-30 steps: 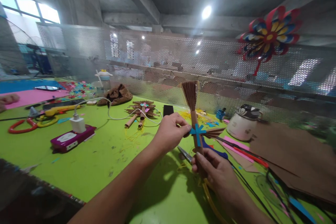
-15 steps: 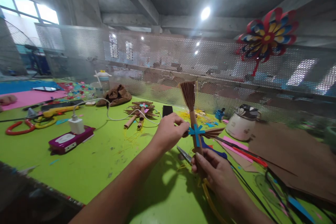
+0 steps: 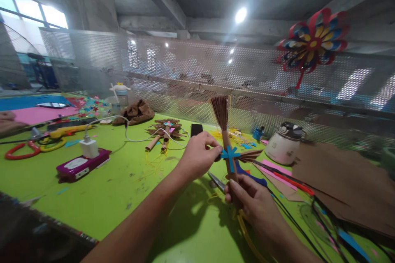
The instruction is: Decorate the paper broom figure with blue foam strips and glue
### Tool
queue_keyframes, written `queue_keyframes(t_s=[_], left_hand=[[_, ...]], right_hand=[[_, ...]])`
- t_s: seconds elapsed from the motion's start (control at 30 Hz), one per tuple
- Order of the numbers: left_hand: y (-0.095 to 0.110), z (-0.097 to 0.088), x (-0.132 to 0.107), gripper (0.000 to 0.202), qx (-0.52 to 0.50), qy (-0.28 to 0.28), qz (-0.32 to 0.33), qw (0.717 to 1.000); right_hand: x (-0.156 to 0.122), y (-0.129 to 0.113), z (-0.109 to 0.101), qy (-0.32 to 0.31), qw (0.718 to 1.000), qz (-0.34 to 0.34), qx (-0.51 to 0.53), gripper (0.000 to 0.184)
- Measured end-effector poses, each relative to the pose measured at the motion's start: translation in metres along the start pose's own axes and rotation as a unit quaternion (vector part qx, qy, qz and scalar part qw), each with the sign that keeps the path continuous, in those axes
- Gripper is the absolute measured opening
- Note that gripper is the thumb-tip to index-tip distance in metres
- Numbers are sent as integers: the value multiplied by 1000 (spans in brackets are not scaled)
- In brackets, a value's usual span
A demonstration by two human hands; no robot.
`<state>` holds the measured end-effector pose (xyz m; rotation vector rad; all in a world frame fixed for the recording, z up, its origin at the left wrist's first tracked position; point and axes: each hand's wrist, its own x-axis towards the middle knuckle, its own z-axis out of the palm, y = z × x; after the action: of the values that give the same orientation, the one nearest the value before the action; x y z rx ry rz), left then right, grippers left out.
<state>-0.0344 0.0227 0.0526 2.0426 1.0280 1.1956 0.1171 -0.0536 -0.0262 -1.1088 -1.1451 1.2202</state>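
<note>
A brown paper craft [image 3: 227,131] stands upright in front of me: a rolled tube with a pleated fan at its top, another pleated fan to the right, and blue paper strips [image 3: 231,154] crossing at its middle. My right hand [image 3: 251,197] is closed around the lower tube. My left hand [image 3: 203,152] pinches the craft's left side beside the blue strips; its fingertips hide most of what they grip. Scissors [image 3: 217,181] with a partly hidden blade lie on the table just behind the tube.
Several things lie on the green table [image 3: 120,213]: a purple power strip [image 3: 83,166] with a white charger, another brown craft [image 3: 166,129], a white pot [image 3: 282,146], brown paper sheets [image 3: 348,185] and red-handled scissors [image 3: 23,154]. Another person's hand [image 3: 8,122] is at far left.
My hands and the craft hold almost the same position. The other person's hand at the far left has shifted slightly and shows more of itself.
</note>
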Motion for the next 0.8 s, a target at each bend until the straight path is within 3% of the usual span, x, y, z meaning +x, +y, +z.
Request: queue_keyframes(t_s=[0.8], left_hand=[[1, 5, -3, 20, 7, 30, -1, 1000]], right_hand=[[0, -2, 2, 10, 1000, 4, 3, 28]])
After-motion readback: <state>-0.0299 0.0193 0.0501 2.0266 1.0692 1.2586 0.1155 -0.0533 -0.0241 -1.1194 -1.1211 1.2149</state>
